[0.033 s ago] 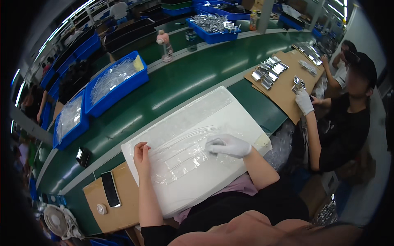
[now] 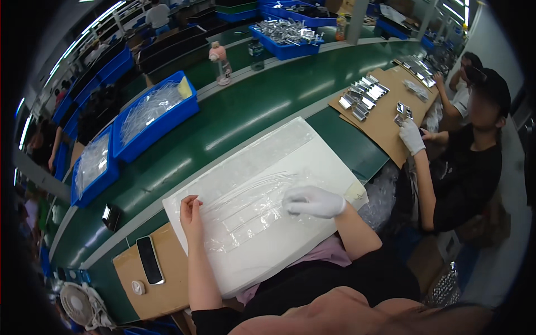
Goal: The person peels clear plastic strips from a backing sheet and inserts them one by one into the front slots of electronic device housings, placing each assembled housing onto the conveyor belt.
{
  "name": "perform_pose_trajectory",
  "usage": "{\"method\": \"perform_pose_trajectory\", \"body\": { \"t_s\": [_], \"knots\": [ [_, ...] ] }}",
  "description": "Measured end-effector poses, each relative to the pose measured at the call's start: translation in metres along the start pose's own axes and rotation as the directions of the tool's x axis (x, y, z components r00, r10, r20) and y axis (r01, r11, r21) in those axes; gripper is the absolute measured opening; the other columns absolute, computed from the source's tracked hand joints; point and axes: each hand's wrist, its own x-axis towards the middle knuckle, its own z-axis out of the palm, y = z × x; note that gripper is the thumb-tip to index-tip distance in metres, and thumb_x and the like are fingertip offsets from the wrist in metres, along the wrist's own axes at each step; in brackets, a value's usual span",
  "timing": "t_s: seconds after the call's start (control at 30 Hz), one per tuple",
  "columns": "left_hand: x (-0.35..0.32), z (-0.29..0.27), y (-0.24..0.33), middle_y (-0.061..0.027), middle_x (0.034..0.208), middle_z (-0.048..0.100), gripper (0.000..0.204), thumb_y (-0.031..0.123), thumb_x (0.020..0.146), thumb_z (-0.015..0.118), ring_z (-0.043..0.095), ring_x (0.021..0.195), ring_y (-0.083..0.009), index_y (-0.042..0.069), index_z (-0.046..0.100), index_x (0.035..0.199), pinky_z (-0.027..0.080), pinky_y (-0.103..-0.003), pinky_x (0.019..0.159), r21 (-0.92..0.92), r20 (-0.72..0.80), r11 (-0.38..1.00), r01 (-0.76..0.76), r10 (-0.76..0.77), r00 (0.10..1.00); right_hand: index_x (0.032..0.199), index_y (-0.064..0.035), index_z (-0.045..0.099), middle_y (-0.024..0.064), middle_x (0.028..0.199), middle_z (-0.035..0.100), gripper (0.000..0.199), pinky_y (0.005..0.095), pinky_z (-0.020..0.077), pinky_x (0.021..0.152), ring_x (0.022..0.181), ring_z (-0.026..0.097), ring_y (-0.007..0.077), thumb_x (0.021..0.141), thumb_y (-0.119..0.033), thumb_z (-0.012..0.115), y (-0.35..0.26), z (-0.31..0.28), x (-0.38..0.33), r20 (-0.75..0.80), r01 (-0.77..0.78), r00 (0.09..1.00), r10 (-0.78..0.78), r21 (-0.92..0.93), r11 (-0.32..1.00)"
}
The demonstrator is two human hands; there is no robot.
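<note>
A white board lies tilted in front of me, with clear plastic film along its far edge. Across its middle are spread shiny clear plastic strips with thin bright edges. At their left end, my bare left hand has its fingers drawn together; anything pinched in them is too small to make out. By the strips' right end is my right hand in a white glove, its fingers curled together. What it may hold is hidden.
Blue bins of clear strips stand at the far left. A phone and a small white roll rest on cardboard to the left. At right, a co-worker's gloved hand handles shiny metal parts on cardboard. A pink-capped bottle stands beyond.
My right hand has shifted very slightly to the right above the strips. The whole view has moved a little; my left hand keeps its place at the strips' left end.
</note>
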Motion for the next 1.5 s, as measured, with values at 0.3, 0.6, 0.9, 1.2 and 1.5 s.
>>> {"method": "perform_pose_trajectory", "body": {
  "t_s": [0.3,0.6,0.9,1.2,1.5],
  "knots": [
    [-0.003,0.002,0.003,-0.0060,0.098,0.061,0.017,0.011,0.099,0.053,0.056,0.091,-0.0148,0.004,0.060,0.112,0.043,-0.025,0.088,0.055,0.022,0.998,-0.005,0.003,1.000,0.086,-0.0045,0.061,0.0146,0.081,0.061,0.016,0.0402,0.0492,0.077,0.078,0.060,0.0337,0.086,-0.021,0.062,0.075,0.020,0.001,-0.480,-0.313,0.769,-0.422,-0.859,0.406],
    [-0.007,0.005,0.014,-0.0057,0.097,0.060,0.017,0.011,0.098,0.053,0.055,0.090,-0.0146,0.005,0.061,0.112,0.043,-0.025,0.088,0.075,0.016,0.997,0.026,-0.027,1.000,0.087,-0.0062,0.053,0.0092,0.084,0.057,0.014,0.0386,0.0499,0.074,0.076,0.061,0.0283,0.088,-0.016,0.063,0.070,0.040,0.023,-0.602,-0.086,0.737,-0.307,-0.534,0.841],
    [-0.006,0.006,0.007,-0.0068,0.099,0.065,0.018,0.008,0.096,0.055,0.060,0.089,-0.0159,0.004,0.063,0.112,0.047,-0.027,0.085,0.173,0.019,0.985,0.000,-0.003,1.000,0.097,0.0006,0.055,0.0182,0.099,0.054,0.031,0.0412,0.0452,0.089,0.089,0.053,0.0341,0.072,-0.010,0.070,0.091,0.001,0.008,-0.620,-0.313,0.702,-0.352,-0.711,0.629],
    [-0.010,-0.002,0.013,-0.0067,0.097,0.066,0.015,0.008,0.096,0.055,0.062,0.091,-0.0176,0.005,0.064,0.108,0.047,-0.028,0.086,0.188,0.008,0.982,0.020,-0.022,1.000,0.100,-0.0008,0.056,0.0142,0.102,0.058,0.022,0.0372,0.0447,0.088,0.092,0.053,0.0297,0.079,-0.001,0.065,0.061,0.019,0.008,-0.596,-0.335,0.477,-0.646,-0.803,0.493],
    [-0.010,0.000,0.013,-0.0062,0.097,0.066,0.015,0.008,0.096,0.055,0.062,0.090,-0.0175,0.006,0.065,0.107,0.047,-0.028,0.086,0.162,0.027,0.987,-0.004,0.000,1.000,0.097,-0.0005,0.055,0.0128,0.101,0.058,0.020,0.0345,0.0449,0.085,0.091,0.054,0.0260,0.083,-0.006,0.069,0.070,0.033,0.040,-0.682,-0.053,0.730,-0.038,-0.112,0.992]
  ]
}}
